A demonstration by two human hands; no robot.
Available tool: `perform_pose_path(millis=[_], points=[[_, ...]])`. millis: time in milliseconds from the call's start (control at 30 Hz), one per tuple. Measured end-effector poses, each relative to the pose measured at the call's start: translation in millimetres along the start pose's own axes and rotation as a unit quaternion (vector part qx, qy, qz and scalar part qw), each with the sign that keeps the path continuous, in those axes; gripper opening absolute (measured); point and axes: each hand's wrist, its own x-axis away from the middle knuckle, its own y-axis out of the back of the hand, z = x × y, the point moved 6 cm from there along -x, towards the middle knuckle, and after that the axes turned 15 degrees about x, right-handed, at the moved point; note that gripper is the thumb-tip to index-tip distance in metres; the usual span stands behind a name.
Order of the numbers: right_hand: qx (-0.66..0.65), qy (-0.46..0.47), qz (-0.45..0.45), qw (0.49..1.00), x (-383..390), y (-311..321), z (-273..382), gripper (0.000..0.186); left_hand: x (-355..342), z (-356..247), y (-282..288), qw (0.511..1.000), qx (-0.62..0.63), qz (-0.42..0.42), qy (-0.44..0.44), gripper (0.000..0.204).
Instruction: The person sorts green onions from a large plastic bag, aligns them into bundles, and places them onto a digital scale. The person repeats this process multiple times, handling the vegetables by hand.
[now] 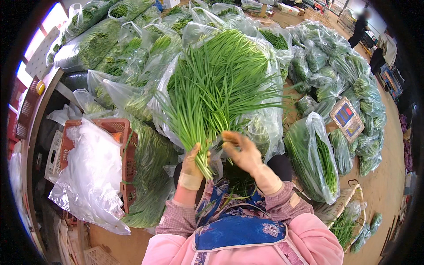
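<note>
My left hand (192, 166), in a pale glove, is closed around the lower stems of a bunch of garlic chives (189, 117) held upright in front of me. The leaves fan out upward and the cut ends stick out below my fingers. Just right of the stems is my gloved right hand (244, 152), its fingers bent and apart, slightly blurred, with nothing visible gripped in them. A few loose stems hang by its fingertips. Behind the bunch, a large heap of chives (240, 48) fills an opened clear plastic bag (271, 126).
At left, a red-brown crate (129, 176) holds white plastic bags (95, 170). Bagged greens (99, 48) are stacked at the far left. On the right stand a filled bag of chives (311, 159), a scale display (347, 118), a pale basket (333, 207) and a bag pile (333, 79). People stand far right.
</note>
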Motion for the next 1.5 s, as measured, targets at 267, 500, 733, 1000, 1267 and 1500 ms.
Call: perform_pose_path(millis=[267, 500, 733, 1000, 1267, 1500], points=[[-0.092, -0.099, 0.085, 0.987, -11.6, -34.1, -45.9, 0.038, 1.9, 6.9, 11.3, 0.982, 0.136, 0.109, 0.066, 0.053], [-0.086, -0.064, 0.090, 0.990, -16.2, -52.4, -41.1, 0.039, 0.9, 13.5, 6.1, 0.986, 0.096, 0.112, 0.073, 0.049], [0.013, 0.013, 0.077, 0.997, 10.6, -26.5, -15.0, 0.016, -12.8, 20.1, 42.5, 0.999, -0.009, -0.036, 0.017, 0.027], [0.262, -0.062, 0.249, 0.930, 37.2, 0.7, -9.0, 0.044, -8.5, 34.4, 27.9, 0.993, -0.092, -0.035, -0.073, 0.023], [0.145, -0.041, 0.351, 0.924, 61.1, -16.3, -18.6, 0.031, -2.1, 46.2, 28.0, 0.998, -0.001, -0.063, 0.030, 0.016], [0.350, 0.006, 0.373, 0.860, 80.5, 13.8, -59.2, 0.046, -5.1, 50.8, 14.7, 0.996, 0.043, -0.008, 0.073, 0.021]])
